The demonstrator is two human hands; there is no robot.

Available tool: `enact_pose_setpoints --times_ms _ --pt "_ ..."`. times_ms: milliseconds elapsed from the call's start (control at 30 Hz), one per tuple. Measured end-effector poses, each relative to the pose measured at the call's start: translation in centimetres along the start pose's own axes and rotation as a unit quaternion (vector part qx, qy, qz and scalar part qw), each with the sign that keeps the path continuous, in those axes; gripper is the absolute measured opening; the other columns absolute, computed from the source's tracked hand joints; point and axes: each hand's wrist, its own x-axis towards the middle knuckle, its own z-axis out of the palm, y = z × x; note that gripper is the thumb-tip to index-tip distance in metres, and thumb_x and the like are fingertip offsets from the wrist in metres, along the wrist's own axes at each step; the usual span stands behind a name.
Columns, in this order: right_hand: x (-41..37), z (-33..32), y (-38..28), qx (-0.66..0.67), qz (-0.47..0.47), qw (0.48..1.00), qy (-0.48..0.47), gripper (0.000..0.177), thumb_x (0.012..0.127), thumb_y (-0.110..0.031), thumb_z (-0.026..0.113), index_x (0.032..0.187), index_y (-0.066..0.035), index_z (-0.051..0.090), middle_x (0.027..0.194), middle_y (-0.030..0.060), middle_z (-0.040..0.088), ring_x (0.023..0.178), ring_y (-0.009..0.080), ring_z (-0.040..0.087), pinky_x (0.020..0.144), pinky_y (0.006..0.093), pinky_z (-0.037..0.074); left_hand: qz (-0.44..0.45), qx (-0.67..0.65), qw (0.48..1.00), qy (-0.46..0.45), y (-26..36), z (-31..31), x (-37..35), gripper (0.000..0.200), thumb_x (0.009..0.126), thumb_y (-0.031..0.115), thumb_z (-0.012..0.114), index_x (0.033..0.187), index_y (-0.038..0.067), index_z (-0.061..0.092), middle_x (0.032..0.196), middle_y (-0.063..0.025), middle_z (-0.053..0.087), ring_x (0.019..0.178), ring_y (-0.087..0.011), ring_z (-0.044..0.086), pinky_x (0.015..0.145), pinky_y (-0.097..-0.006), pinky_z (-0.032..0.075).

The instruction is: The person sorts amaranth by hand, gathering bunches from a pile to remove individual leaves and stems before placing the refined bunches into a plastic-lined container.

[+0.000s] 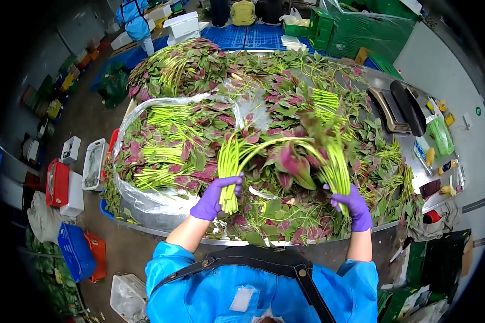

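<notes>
My left hand (pixel 215 198), in a purple glove, is closed round the lower stems of a bunch of amaranth (pixel 229 167), green-stemmed with purple and green leaves. Opposite it, my right hand (pixel 353 207), also gloved, grips a second bunch of amaranth (pixel 335 169) by its stem ends. Both bunches are raised over the table, and some stems arch between them. The leaves at the middle and upper right are blurred. Below lie loose amaranth leaves (pixel 291 226) and a pale curved strip (pixel 262 193) whose kind I cannot make out.
A clear plastic liner (pixel 126 185) surrounds stacked bunches at left. More amaranth (pixel 183 67) is heaped behind it. On the right stand a scale (pixel 392 110) and a green basket (pixel 441 134). Crates, including a blue one (pixel 75 252), sit on the floor. Another person (pixel 134 21) stands far left.
</notes>
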Motion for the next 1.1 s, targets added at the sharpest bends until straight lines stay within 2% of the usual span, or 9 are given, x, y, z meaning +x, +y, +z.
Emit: enact_pose_setpoints --times_ms 100,233,367,467,633,833,900,1033,1100 --pt "0.1 -1.7 0.1 0.221 -0.114 0.968 0.031 0.044 0.072 -0.013 0.060 0.112 0.002 0.052 0.061 0.0017 0.055 0.044 0.0051 0.045 0.040 0.0157 0.033 0.090 -0.069 0.993 -0.026 1.8 -1.1 1.2 0.029 0.077 0.006 0.060 0.104 0.000 0.053 0.076 -0.0012 0.057 0.061 -0.0099 0.054 0.056 -0.0215 0.046" --pt "0.8 2.9 0.1 0.117 -0.151 0.980 0.054 0.045 0.079 -0.011 0.054 0.120 0.004 0.043 0.060 -0.0012 0.047 0.042 0.0049 0.039 0.039 0.0168 0.029 0.161 0.068 0.983 0.062 0.1 -0.1 2.3 0.029 0.076 0.006 0.061 0.104 0.000 0.053 0.075 -0.0029 0.056 0.061 -0.0112 0.056 0.055 -0.0205 0.047" --pt "3.3 1.1 2.6 0.340 -0.244 0.903 0.101 0.053 0.082 -0.015 0.055 0.126 0.004 0.034 0.064 -0.0012 0.047 0.045 0.0052 0.039 0.042 0.0185 0.031 0.274 -0.146 0.950 0.012 2.3 -2.8 3.2 0.031 0.078 0.006 0.060 0.107 0.001 0.049 0.077 -0.0048 0.055 0.063 -0.0136 0.055 0.057 -0.0229 0.049" --pt "2.2 3.1 0.9 0.146 -0.127 0.977 0.085 0.046 0.079 -0.015 0.061 0.119 0.002 0.046 0.062 0.0026 0.054 0.046 0.0077 0.047 0.042 0.0187 0.038 0.161 -0.021 0.986 0.045 1.1 -2.9 2.8 0.034 0.078 0.005 0.060 0.109 0.000 0.047 0.080 -0.0070 0.056 0.067 -0.0158 0.057 0.060 -0.0252 0.050" --pt "1.5 8.5 3.2 0.158 -0.070 0.985 -0.001 0.048 0.075 -0.019 0.067 0.116 0.000 0.049 0.065 0.0044 0.057 0.052 0.0097 0.054 0.047 0.0199 0.043 0.143 0.094 0.985 0.027 -3.2 1.4 0.8 0.033 0.078 0.005 0.059 0.108 -0.002 0.047 0.086 -0.0087 0.058 0.075 -0.0191 0.059 0.069 -0.0285 0.050" --pt "-0.8 13.9 17.0 0.133 0.132 0.973 -0.136 0.051 0.082 -0.020 0.061 0.126 -0.002 0.042 0.115 0.0037 0.054 0.106 0.0136 0.050 0.091 0.0272 0.038 -0.114 -0.070 0.990 0.053 -13.9 -3.3 -0.1 0.039 0.086 0.012 0.053 0.122 -0.001 0.044 0.109 -0.0132 0.057 0.089 -0.0203 0.062 0.074 -0.0318 0.054" --pt "-1.0 13.5 17.9 0.156 0.142 0.963 -0.168 0.049 0.084 -0.022 0.059 0.126 -0.002 0.043 0.117 0.0047 0.052 0.105 0.0135 0.050 0.090 0.0275 0.038 -0.141 -0.120 0.982 0.038 -15.2 -5.3 -0.4 0.042 0.086 0.014 0.051 0.124 0.000 0.041 0.111 -0.0145 0.056 0.093 -0.0222 0.061 0.077 -0.0338 0.053" --pt "-1.3 12.4 16.2 -0.027 0.091 0.981 -0.167 0.064 0.084 -0.039 0.058 0.129 -0.001 0.036 0.113 0.0112 0.056 0.103 0.0212 0.054 0.088 0.0324 0.041 -0.119 -0.112 0.987 0.009 -15.8 -7.4 0.5 0.048 0.087 0.023 0.050 0.126 -0.002 0.038 0.116 -0.0187 0.053 0.100 -0.0263 0.058 0.086 -0.0403 0.048" --pt "-1.6 11.5 14.5 -0.382 0.044 0.898 -0.213 0.069 0.084 -0.053 0.047 0.126 0.000 0.039 0.098 0.0189 0.061 0.090 0.0305 0.060 0.080 0.0371 0.045 -0.102 -0.136 0.982 -0.076 -16.2 -8.1 1.2 0.060 0.085 0.027 0.050 0.132 -0.002 0.028 0.128 -0.0228 0.041 0.117 -0.0301 0.045 0.099 -0.0441 0.035"
